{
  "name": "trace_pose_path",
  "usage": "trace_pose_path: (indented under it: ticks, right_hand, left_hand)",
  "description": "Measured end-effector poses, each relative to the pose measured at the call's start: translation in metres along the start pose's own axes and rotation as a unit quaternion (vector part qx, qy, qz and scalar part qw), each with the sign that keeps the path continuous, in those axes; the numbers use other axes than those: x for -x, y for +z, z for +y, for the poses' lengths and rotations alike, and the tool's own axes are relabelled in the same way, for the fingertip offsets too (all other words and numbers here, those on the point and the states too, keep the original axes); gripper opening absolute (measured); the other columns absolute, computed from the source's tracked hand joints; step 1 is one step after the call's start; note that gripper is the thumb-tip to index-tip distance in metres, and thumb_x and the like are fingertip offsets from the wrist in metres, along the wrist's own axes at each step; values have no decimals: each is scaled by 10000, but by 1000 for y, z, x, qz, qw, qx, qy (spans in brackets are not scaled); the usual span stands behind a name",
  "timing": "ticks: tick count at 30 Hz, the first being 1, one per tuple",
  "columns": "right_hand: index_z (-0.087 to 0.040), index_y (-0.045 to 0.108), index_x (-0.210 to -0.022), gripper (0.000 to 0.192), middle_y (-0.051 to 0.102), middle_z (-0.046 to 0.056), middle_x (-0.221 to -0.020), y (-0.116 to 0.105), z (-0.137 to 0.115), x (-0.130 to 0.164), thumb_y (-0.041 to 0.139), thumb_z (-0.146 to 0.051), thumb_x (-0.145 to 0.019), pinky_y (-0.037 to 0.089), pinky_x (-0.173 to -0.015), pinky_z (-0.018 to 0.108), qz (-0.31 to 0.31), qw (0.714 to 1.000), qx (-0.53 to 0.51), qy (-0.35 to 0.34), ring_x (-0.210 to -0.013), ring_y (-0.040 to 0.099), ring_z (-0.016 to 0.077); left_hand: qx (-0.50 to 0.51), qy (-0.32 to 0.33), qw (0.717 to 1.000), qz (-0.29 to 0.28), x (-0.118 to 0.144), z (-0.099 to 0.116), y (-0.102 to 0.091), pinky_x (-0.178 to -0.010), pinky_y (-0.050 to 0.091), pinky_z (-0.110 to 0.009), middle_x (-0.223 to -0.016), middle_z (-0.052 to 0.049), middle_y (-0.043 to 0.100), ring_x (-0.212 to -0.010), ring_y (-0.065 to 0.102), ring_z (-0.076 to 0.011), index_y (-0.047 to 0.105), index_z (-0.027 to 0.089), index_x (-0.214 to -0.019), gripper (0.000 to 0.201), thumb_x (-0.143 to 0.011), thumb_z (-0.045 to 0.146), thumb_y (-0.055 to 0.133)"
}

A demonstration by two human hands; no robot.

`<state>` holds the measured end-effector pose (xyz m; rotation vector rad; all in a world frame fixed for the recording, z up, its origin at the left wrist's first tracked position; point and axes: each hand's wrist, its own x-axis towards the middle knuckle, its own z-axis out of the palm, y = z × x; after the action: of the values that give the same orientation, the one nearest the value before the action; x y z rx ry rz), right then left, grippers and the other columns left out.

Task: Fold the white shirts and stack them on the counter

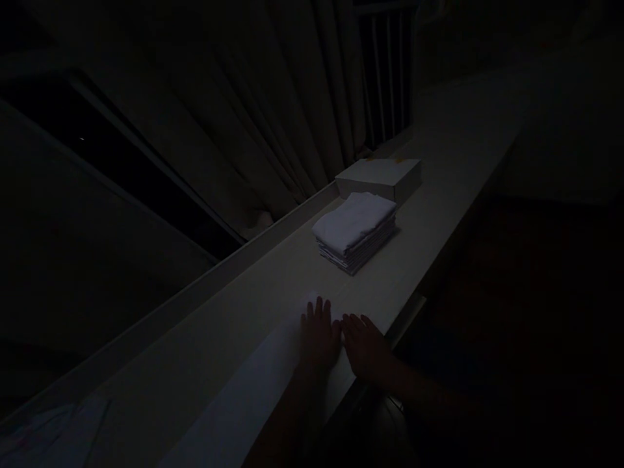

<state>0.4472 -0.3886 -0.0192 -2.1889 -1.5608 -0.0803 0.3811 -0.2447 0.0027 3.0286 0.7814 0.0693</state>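
Observation:
The scene is very dark. A long white cloth [244,396] lies along the counter, running from the bottom of the view up to my hands. My left hand [319,335] rests flat on its far end, fingers spread. Beside it, my right hand [365,348] lies at the cloth's edge near the counter's front, its fingers stretched toward my left thumb and its own thumb hidden. Farther along the counter sits a neat stack of folded white cloths [355,224], apart from both hands.
Behind the stack is a white box [380,172] with orange marks on top. The long pale counter [453,156] has a raised ledge [219,273] at its back. Curtains [283,97] hang behind it. Sheets of some kind [58,429] lie at lower left.

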Motion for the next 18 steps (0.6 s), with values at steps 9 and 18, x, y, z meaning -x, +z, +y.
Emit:
trace_pose_path:
  ticks: [9,18]
  right_hand:
    - [-35,385,-1425,621,360,193,-1487,-4,-3,-3,436,-205,-829,173,-1122,511,-29,999,-12,8,-1354,321,342]
    - [-80,478,-1360,536,421,193,-1444,-7,-5,-10,457,-218,-842,215,-1066,522,-37,999,7,11,-1279,381,355]
  left_hand:
    - [-5,-61,998,-28,-28,-22,2,-1142,189,-510,-1576,-117,184,-1455,149,-274,238,140,-1490,664,-940,512,234]
    - [-2,-80,997,-14,-38,-26,0,-1142,181,-519,-1572,-121,189,-1455,136,-297,261,126,-1485,659,-945,500,207]
